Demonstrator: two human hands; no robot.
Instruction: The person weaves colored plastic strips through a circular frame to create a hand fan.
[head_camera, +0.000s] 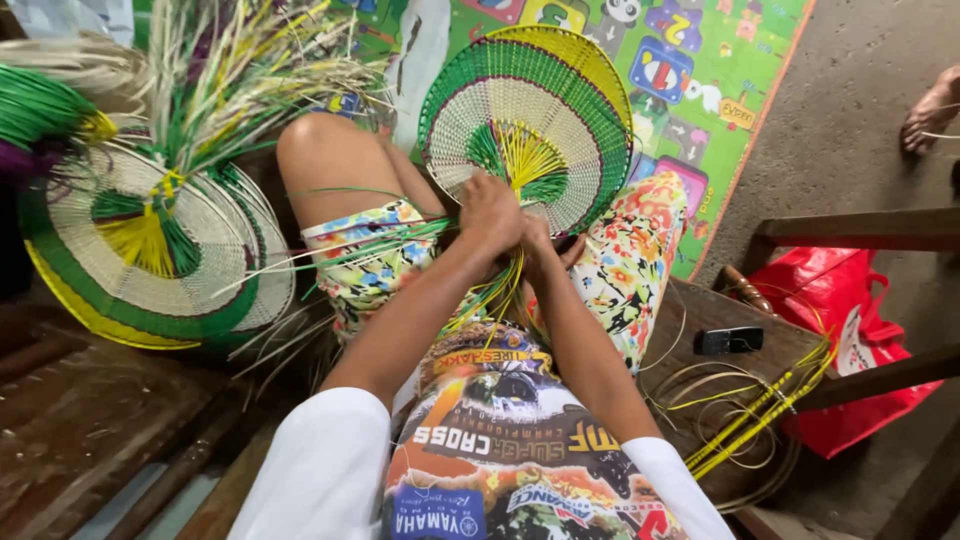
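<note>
A round woven fan (530, 110) in cream, green and yellow stands tilted on my lap. My left hand (488, 212) grips its base where the green and yellow strands (497, 285) gather. My right hand (545, 255) sits just beside and below it, fingers closed around the same bundle of loose strands that hangs down toward my shirt. Both forearms reach forward from white sleeves.
A stack of finished woven fans (140, 250) with loose straw lies on the wooden bench at left. At right, a wooden chair holds a small black device (730, 341) and coiled yellow strips (745, 415). Next to it sits a red bag (850, 310). A colourful play mat (720, 70) and another person's foot (930, 110) are beyond.
</note>
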